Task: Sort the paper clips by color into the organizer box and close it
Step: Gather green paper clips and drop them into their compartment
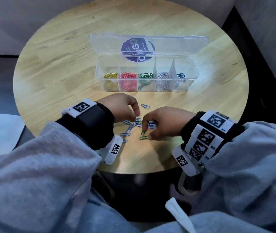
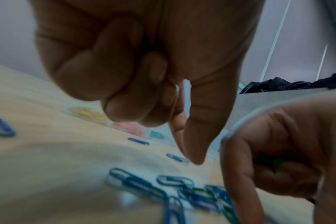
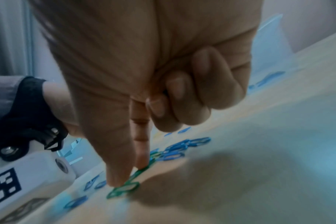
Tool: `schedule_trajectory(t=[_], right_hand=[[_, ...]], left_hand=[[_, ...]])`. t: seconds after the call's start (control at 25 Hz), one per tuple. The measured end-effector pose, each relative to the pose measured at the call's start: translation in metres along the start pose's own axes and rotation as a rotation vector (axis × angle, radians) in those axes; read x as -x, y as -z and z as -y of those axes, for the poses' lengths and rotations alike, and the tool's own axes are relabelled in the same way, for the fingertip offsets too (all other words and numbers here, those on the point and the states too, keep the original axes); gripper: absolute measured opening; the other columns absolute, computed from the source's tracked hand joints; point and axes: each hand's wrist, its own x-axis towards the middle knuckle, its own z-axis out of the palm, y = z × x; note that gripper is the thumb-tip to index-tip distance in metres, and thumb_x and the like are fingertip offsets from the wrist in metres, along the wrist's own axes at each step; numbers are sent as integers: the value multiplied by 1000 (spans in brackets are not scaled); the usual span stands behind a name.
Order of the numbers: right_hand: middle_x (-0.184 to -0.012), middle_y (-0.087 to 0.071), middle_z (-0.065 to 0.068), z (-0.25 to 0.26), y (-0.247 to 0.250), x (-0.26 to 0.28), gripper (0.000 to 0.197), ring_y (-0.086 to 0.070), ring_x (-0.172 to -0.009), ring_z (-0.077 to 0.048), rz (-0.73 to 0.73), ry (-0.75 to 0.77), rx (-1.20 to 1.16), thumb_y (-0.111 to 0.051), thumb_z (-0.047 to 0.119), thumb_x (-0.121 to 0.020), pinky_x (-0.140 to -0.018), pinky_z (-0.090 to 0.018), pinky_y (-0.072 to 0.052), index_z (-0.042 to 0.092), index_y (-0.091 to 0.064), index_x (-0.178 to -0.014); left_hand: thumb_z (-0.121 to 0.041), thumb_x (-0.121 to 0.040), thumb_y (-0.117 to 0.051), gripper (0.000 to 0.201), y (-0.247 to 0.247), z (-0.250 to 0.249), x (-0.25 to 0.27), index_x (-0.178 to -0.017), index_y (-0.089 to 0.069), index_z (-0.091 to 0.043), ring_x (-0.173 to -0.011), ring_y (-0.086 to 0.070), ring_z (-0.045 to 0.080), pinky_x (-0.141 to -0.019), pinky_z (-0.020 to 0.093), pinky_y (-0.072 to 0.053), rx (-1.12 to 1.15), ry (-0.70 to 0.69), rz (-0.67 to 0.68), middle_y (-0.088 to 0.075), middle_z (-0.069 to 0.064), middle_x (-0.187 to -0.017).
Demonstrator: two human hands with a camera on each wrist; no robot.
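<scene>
Hands [image 1: 150,120] over loose clips [image 1: 134,126]; wrist view: thumb on green clip [image 3: 123,190]

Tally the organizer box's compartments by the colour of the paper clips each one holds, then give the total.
yellow clips: 1
pink clips: 1
green clips: 1
silver clips: 1
blue clips: 1
Total: 5 compartments in the organizer box
</scene>
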Motion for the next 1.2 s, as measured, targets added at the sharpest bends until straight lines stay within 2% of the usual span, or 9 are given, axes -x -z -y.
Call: schedule_trajectory(t=[0.16,0.44,0.56,0.64,0.72,0.84,0.92,1.04,1.2], right_hand=[[-63,-42,11,4,-4,0,20,-42,-60,-7,-21,-13,78,-71,29,-77,-50,-20,-29,22,-63,-94],[-67,-41,13,4,-7,1,23,-46,-76,-15,-53,-28,163,-69,35,-78,-50,-22,-28,25,-61,-96],[-67,-44,11,1,-7,0,14,-47,-74,-15,-35,-29,161,-68,31,-79,-49,-23,-30,24,-61,-89],[-68,-45,11,0,-6,0,17,-48,-73,-15,-18,-35,126,-69,32,-78,-51,-24,-33,23,-61,-90],[-68,-45,11,-1,-7,-1,20,-48,-70,-13,-6,-35,103,-71,31,-77,-53,-24,-33,21,-62,-92],[-64,-47,10,0,-8,-2,11,-45,-60,-7,4,-39,76,-69,25,-78,-50,-23,-32,22,-64,-87],[-61,-50,8,-1,-7,-1,4,-46,-58,-9,17,-62,64,-67,20,-78,-50,-24,-35,21,-64,-80],[-61,-52,7,-3,-6,-1,10,-46,-56,-10,51,-94,74,-63,14,-75,-50,-23,-37,22,-61,-70],[-61,-55,5,-7,-1,1,12,-49,-56,-12,61,-103,-18,-64,12,-71,-52,-22,-40,21,-61,-65]], left_hand=[[-15,-77,-67,17,-14,-7,-2,-89,-66,-27,-57,-44,2,-51,21,-31,-99,-21,53,-50,-10,-61],[-14,-75,-68,15,-14,-2,-7,-74,-57,-25,-58,-44,4,-54,22,-33,-138,-21,26,-50,-10,-64],[-15,-73,-68,19,-16,-1,-7,-82,-57,-27,-58,-44,8,-60,25,-35,-139,-26,12,-48,-8,-63],[-17,-73,-69,20,-17,-3,-8,-84,-57,-29,-57,-42,9,-57,25,-32,-140,-33,30,-45,-8,-61],[-22,-75,-70,17,-17,-4,-8,-83,-57,-30,-57,-42,8,-53,24,-29,-144,-30,47,-45,-8,-60],[-23,-76,-70,11,-16,-5,-7,-77,-59,-27,-58,-45,4,-52,21,-30,-133,-22,60,-50,-9,-62],[-21,-76,-70,9,-16,-4,-7,-77,-62,-25,-62,-47,8,-53,20,-32,-144,-3,62,-51,-9,-63],[-18,-75,-69,6,-15,-3,-6,-77,-65,-23,-72,-52,13,-57,20,-35,-153,25,64,-55,-7,-66],[-18,-74,-67,6,-14,-3,-5,-78,-66,-22,-72,-54,14,-60,21,-38,-139,38,65,-61,-5,-73]])
